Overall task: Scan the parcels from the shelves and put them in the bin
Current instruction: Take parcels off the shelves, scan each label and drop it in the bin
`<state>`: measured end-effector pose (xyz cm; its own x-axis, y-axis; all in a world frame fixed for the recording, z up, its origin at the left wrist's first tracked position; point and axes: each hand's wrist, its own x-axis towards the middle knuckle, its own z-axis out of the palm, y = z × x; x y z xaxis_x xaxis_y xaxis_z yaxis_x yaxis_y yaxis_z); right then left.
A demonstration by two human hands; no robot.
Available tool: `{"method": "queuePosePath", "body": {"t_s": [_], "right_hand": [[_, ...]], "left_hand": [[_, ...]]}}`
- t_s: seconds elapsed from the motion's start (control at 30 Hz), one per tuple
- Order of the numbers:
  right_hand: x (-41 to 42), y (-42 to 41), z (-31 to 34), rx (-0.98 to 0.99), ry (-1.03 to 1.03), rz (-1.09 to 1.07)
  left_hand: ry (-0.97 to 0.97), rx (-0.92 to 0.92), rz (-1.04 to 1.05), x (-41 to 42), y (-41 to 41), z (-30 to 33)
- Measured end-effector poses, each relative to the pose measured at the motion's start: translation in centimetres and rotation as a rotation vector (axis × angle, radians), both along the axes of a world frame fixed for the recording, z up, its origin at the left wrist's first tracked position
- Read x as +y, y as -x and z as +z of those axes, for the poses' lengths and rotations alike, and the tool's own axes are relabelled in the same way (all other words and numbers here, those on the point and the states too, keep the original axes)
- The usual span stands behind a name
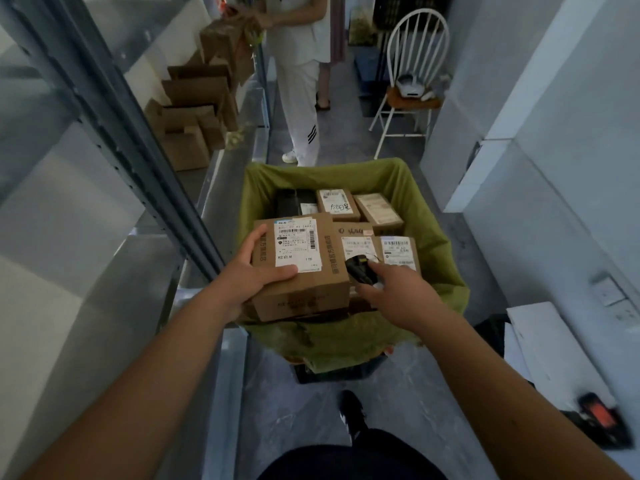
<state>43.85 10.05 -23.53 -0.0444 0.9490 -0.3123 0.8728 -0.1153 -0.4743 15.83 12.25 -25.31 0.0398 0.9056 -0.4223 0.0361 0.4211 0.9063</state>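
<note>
Head view: box held over the near left corner of the bin, label face up. Left hand clamped on its left end, thumb across the top near the label's lower edge, fingers curled underneath. Right hand wrapped round a small black scanner, just beside the box's right edge, nose seemingly aimed past the box.

Likely step: scanning, then dropping in. To do it well:
- Swing the scanner left, onto the barcode at the label's top.
- Keep the thumb off the code.
- Tilt the box slightly against glare.
- Wait for a confirmed read before letting go.
- Lower into the bin rather than toss; several parcels already inside, so seat flat on top.
</note>
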Motion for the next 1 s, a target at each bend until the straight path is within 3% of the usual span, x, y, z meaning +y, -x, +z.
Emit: {"method": "queuePosePath", "body": {"t_s": [0.2, 0.4, 1.0], "right_hand": [[6.9, -1.0, -1.2, 0.048, 0.068, 0.074], [11.8, -1.7, -2.3, 0.027, 0.117, 0.126], [15.5, -2.5, -3.3, 0.052, 0.152, 0.225]], "left_hand": [[0.151, 0.089, 0.027, 6.0, -0.5, -1.6], [0.184, 0.259, -0.027, 9.5, -0.9, -3.5], [0.197, 0.301, 0.011, 8.5, -2.8, -6.5]]}}
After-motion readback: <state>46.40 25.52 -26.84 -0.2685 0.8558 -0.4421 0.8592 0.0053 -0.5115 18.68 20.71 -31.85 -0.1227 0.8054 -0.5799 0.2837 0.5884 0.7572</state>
